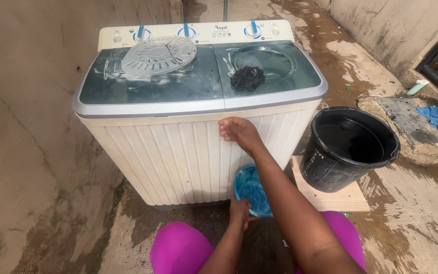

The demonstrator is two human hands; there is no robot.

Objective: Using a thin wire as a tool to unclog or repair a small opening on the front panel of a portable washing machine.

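wet concrete yard. right hand [238,130] presses fingers on washer [178,152] front, holding nothing; left hand [239,210] grips blue bowl [252,190] rim below it. better keep bowl level, close under washer.

Glossy black plastic bucket [349,148], ribbed plastic washer [178,157]
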